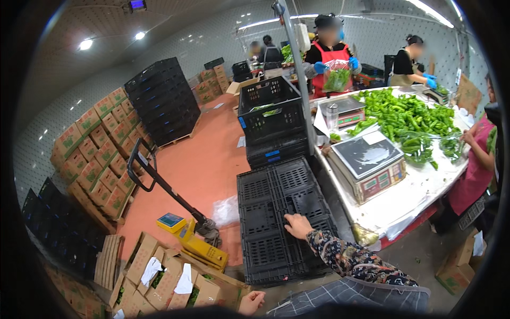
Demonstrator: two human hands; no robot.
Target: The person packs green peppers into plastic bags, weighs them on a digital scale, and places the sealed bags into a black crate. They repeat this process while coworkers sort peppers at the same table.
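Observation:
My right hand [298, 226] rests on top of a flat, folded black plastic crate [265, 250], its fingers bent but apart, touching the slatted panels near the middle. The crate lies low in front of me and seems stacked on others. My left hand [252, 303] hangs by the lower edge, fingers curled in, with nothing visible in it. It is nearest to the printed cardboard boxes [162, 271], which hold greens and white paper. Beyond the folded crate stands an upright black crate [271, 109] with a little green inside, on top of other black crates.
At right is a white table [409, 207] with green peppers [404, 114] and scales [366, 159]. Several people work around it; one with blue gloves holds a bag of greens [337, 77]. Left stand a pallet jack [170, 191], stacked cartons [101, 149] and tall black crates [162, 101].

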